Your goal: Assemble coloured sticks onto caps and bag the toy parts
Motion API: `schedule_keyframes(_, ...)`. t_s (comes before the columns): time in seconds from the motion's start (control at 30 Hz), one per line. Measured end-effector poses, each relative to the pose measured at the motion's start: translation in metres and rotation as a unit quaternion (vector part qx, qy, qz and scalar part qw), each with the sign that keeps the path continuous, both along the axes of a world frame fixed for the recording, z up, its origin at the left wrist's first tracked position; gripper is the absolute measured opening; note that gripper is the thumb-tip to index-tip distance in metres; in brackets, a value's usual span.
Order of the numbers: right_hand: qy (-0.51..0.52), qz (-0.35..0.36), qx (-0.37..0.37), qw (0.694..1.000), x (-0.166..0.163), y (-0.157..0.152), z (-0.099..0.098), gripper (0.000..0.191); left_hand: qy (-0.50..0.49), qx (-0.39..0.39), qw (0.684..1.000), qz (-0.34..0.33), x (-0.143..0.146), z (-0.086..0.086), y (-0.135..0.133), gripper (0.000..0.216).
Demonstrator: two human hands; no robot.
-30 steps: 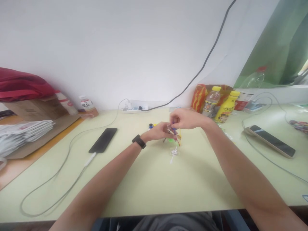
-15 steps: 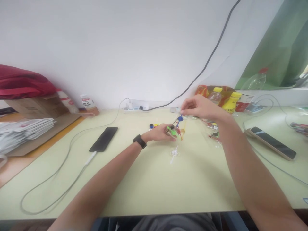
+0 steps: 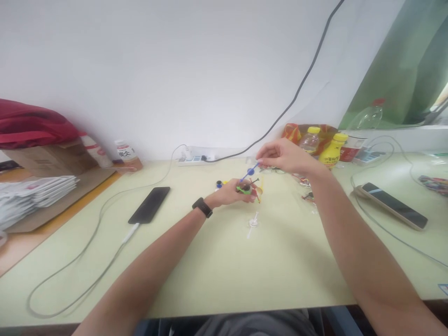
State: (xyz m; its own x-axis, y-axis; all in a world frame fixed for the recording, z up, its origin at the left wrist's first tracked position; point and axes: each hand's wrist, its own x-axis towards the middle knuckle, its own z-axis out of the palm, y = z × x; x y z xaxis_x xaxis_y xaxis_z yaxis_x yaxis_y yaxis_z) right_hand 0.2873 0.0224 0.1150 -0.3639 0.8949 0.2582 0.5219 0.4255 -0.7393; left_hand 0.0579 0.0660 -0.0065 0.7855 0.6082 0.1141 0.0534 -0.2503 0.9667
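Note:
My right hand (image 3: 276, 156) pinches the tip of a blue plastic stick (image 3: 250, 171) with a round disc at its middle. The stick slants down toward my left hand (image 3: 231, 192). That hand is closed around similar plastic stick pieces: a green piece (image 3: 241, 189), a black one (image 3: 254, 181) and a red one showing at the fingers. Whether the blue stick touches them I cannot tell. A yellow piece (image 3: 261, 190) shows just beyond my left fingertips. Nearer me, a white stick piece (image 3: 253, 223) with a disc lies on the table.
Small blue, black and yellow pieces (image 3: 219, 184) lie behind my left wrist. A clear bag of pieces (image 3: 308, 196) is by my right forearm. A black phone (image 3: 149, 205) is on the left, another phone (image 3: 394, 205) on the right. Bottles (image 3: 333, 150) and a power strip (image 3: 196, 158) stand along the wall.
The blue stick has tilted from nearly upright to slanting, its disc now further left. My right hand has shifted slightly left. The pieces in my left hand have turned a little.

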Motion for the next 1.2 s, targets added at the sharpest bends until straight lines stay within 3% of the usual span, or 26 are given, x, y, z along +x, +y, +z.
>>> schedule_keyframes(0.27,-0.104,0.057,0.027,0.993,-0.016,-0.003,-0.006,0.021,0.0,0.01,1.0,0.002,0.004,-0.006,0.001,0.043)
schedule_keyframes(0.47,-0.015,0.002,0.041,0.999,-0.02,-0.009,-0.003,0.056,0.006,0.008,1.0,0.025,0.001,-0.002,0.002,0.046)
schedule_keyframes(0.6,-0.003,-0.021,0.132,0.991,-0.015,-0.021,0.012,0.046,-0.002,0.02,1.0,0.023,0.001,-0.002,0.004,0.052)
schedule_keyframes(0.67,-0.022,0.025,0.115,0.993,-0.012,-0.031,0.022,0.037,-0.022,0.03,0.999,0.034,0.001,-0.001,0.004,0.051)
schedule_keyframes(0.77,-0.109,0.191,0.007,0.975,-0.017,-0.044,0.03,0.027,-0.02,0.06,0.997,0.05,-0.002,0.003,0.004,0.046)
schedule_keyframes(0.87,-0.257,0.275,-0.082,0.923,-0.037,-0.043,0.015,0.03,0.015,0.061,0.997,0.037,-0.006,0.005,0.006,0.047)
schedule_keyframes(0.97,-0.451,0.209,-0.132,0.858,-0.065,-0.03,-0.015,0.052,0.027,0.041,0.997,0.053,-0.008,0.003,0.01,0.054)
schedule_keyframes(1.03,-0.517,0.186,-0.155,0.821,-0.081,-0.021,-0.033,0.062,0.023,0.034,0.997,0.06,-0.009,0.0,0.014,0.057)
schedule_keyframes(1.1,-0.522,0.186,-0.165,0.816,-0.089,-0.016,-0.047,0.053,0.017,0.027,0.998,0.061,-0.009,-0.003,0.018,0.059)
schedule_keyframes(1.2,-0.478,0.187,-0.152,0.844,-0.091,-0.013,-0.057,0.03,0.018,0.022,0.998,0.063,-0.011,-0.005,0.022,0.063)
